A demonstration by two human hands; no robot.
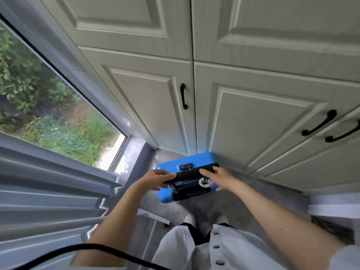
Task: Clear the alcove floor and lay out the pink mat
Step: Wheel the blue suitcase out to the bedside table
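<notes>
Both arms reach down: left hand [155, 179] grips the blue suitcase's [167, 193] black handle [191, 174]; right hand [218, 177] rests on it, fingers loosely spread. Grey floor [233, 201] below, cream cabinet doors [152, 106] just beyond.

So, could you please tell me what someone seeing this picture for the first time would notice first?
The bright blue suitcase standing on the grey floor against the cream cabinet doors draws the eye first. Both hands are at its black pull handle: the left hand grips one end and the right hand rests on the other. To the left, a large window shows green garden plants.
</notes>
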